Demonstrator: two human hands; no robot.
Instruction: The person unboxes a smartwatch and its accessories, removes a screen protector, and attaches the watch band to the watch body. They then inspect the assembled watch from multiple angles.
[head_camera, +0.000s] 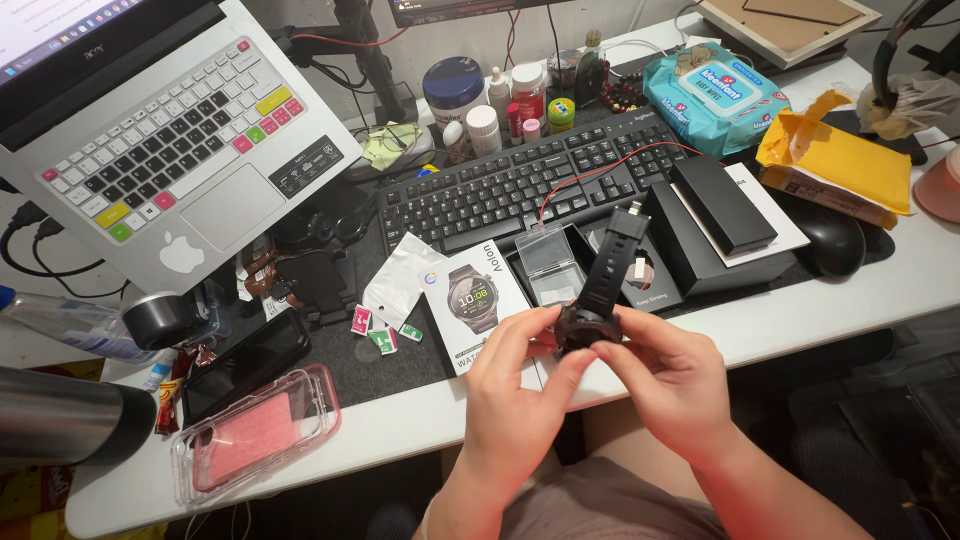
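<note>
At the far left we see a steel flask (65, 417) lying at the table's (400, 430) edge, with a laptop (165, 130) propped above it, its keys partly coloured. Just right of the flask sit a dark phone (245, 365) and a clear pink phone case (255, 435). Moving on, a white watch box (478, 305) lies flat beside a small clear plastic case (548, 265), both in front of a black keyboard (530, 185). Our left hand (515, 390) comes next, fingers curled and pinching the body of a black smartwatch (600, 295) from the left. Our right hand (670, 375) pinches the same watch from the other side, thumb on its face. The watch is held just above the table's near edge, its strap standing upward toward an open black box (690, 245). Further right are a black mouse (830, 240), a yellow padded envelope (840, 165) and a teal pack of wet wipes (710, 95)
</note>
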